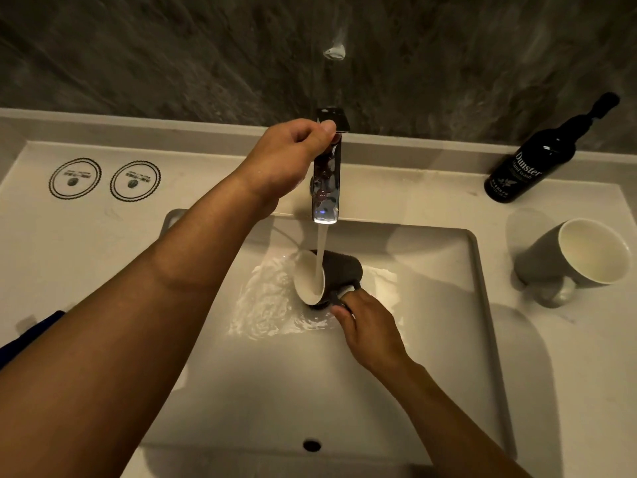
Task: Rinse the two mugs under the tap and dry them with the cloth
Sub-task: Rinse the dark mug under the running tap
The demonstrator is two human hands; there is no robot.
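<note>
Head view looks down on a white sink (396, 391) at frame centre, where the right hand (370, 326) has its grip clenched on the handle of a dark mug (341, 267), tilted on its side with its mouth toward the left under the water stream (321, 250). The left hand (289, 160) pinches the lever of the tap (326, 181) at upper centre. A second mug (579, 257) lies tilted on the table (86, 236) at right, below a black bottle (531, 167), and a blue cloth (31, 331) shows at the left edge.
</note>
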